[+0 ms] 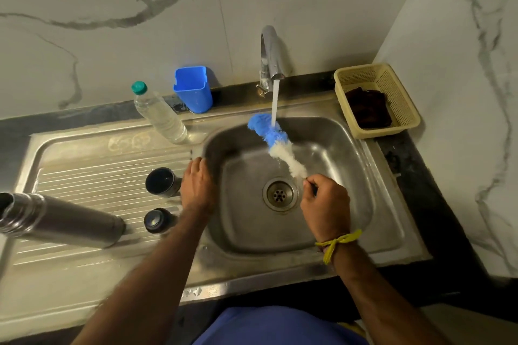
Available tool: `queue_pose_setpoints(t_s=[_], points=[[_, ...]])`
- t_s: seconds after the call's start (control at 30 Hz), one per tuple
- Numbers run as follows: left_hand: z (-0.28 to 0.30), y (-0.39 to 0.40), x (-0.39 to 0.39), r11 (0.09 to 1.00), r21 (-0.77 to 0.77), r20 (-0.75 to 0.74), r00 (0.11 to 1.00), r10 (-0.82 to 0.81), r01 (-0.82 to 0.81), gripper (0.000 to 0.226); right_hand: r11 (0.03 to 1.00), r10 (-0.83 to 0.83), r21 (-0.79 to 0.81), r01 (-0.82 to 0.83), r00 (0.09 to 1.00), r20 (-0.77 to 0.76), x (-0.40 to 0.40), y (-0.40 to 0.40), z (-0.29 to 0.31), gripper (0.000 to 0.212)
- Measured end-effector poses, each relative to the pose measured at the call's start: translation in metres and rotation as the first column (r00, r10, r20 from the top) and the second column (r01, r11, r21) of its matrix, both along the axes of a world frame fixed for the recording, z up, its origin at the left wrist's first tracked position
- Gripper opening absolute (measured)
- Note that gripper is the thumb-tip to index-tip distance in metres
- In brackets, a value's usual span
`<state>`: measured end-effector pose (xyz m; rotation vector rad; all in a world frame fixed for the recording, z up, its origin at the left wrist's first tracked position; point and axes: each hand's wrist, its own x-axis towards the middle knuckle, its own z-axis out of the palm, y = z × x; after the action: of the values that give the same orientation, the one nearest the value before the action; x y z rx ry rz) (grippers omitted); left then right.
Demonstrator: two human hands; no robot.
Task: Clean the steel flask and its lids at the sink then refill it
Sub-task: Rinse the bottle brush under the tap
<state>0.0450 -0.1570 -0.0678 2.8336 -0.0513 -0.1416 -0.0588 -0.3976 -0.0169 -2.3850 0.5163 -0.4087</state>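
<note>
Holding one bottle brush (pixel 276 145) under the running tap (pixel 270 57), the right hand (pixel 325 209) has its fingers curled round the brush's thin handle, and the blue-and-white bristle head sits right in the water stream over the sink (pixel 350 171) bowl. Left hand (pixel 197 186) is flat and relaxed, fingers resting on the sink's left rim, holding nothing. On the ribbed drainboard to the left there's one steel flask (pixel 59 220), open mouth near the left edge of the view, and two dark lids (pixel 162 182) just beside the left hand, one behind the other. Further back: one clear plastic bottle (pixel 158 113) with a green cap, one blue cup (pixel 193 89), and one yellow basket (pixel 377 99) with something dark in it on the desk to the right of the tap.
</note>
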Motion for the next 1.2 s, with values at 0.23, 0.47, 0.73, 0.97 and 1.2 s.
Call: queue_pose_setpoints(t_s=[0.23,0.47,0.73,0.97,1.2], points=[[-0.031,0.016,-0.015,0.998,-0.002,0.019,0.998,-0.067,0.067,0.058,0.991,-0.072,0.105,0.08,0.994,-0.078,-0.029,-0.016,-0.004,0.015],[-0.031,0.015,-0.015,0.996,-0.08,0.029,0.999,-0.033,0.036,0.062,0.419,0.036,0.842,0.34,0.92,-0.39,-0.022,-0.01,0.017,0.013],[-0.029,0.015,-0.015,0.994,-0.108,0.018,0.999,-0.034,0.036,0.07,0.655,0.213,0.705,0.272,0.829,-0.517,-0.039,-0.022,0.059,0.015],[-0.03,0.017,-0.019,0.992,-0.125,0.05,0.999,-0.012,0.018,0.058,0.38,0.267,0.924,0.049,0.95,-0.16,-0.009,-0.011,0.09,0.024],[-0.039,0.026,-0.034,0.993,-0.102,0.083,0.995,-0.052,0.06,0.054,0.69,0.404,0.637,-0.345,0.913,0.057,-0.009,0.01,0.104,0.013]])
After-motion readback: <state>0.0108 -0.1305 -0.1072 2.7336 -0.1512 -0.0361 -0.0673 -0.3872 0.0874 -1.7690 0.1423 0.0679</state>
